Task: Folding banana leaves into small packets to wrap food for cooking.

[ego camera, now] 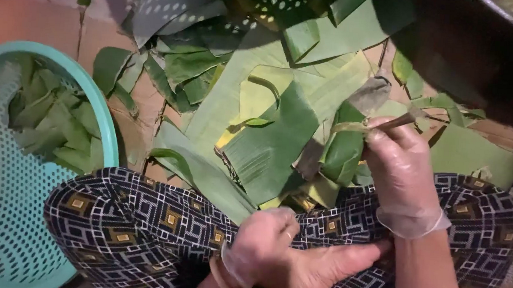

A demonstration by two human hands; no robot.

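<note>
Wrapping a leaf parcel on my lap, banana leaves everywhere

My right hand [399, 164], in a thin clear glove, is closed around a small green banana-leaf parcel [343, 149], with my fingertips pinching a thin strip [382, 124] that crosses the top of it; the parcel sits just right of centre, above my knee. My left hand [262, 236], also gloved, is curled loosely into a fist down at 6 o'clock, resting on my patterned trousers [139, 226], and I honestly can't tell if there's anything inside it. A big pile of cut banana leaves [259, 102] covers the floor from the centre up to 12 o'clock. At 9 o'clock there's a teal perforated plastic basket [106, 123] with more leaf pieces in it. A dark pot [452, 49] sits at 1 to 2 o'clock.
</note>
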